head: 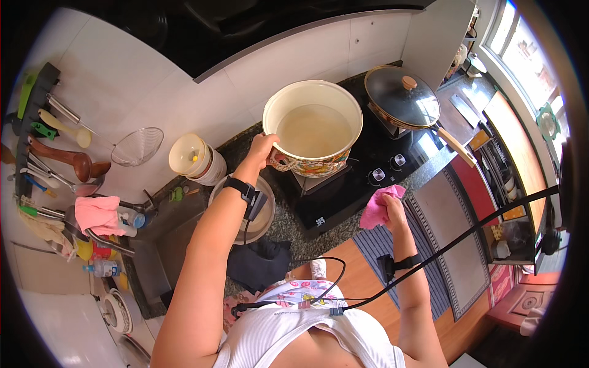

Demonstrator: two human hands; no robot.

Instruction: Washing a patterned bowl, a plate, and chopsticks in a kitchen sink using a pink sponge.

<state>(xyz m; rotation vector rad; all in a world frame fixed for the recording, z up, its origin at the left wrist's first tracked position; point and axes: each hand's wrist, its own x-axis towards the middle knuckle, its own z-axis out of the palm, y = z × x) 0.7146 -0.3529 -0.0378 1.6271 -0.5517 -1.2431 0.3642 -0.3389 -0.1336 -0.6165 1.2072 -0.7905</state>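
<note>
A deep enamel pot [322, 166], cream inside and brightly patterned outside, stands on the left burner of a black glass gas hob [317, 202]. Clear, slightly cloudy liquid [315, 131] covers its bottom. My left hand [264, 149] grips the pot at its left handle, the thumb lying by the rim. Some fingers are hidden behind the handle. Out over the front edge of the counter, my right hand [394, 212] holds a bunched pink cloth [379, 209], apart from the pot.
A frying pan with a glass lid [400, 99] sits on the right burner, its wooden handle [456, 146] jutting frontward. Left are a basin [267, 202], stacked containers [198, 158], a sink [177, 248] and hanging utensils [69, 161]. A black cable [460, 234] crosses my right forearm.
</note>
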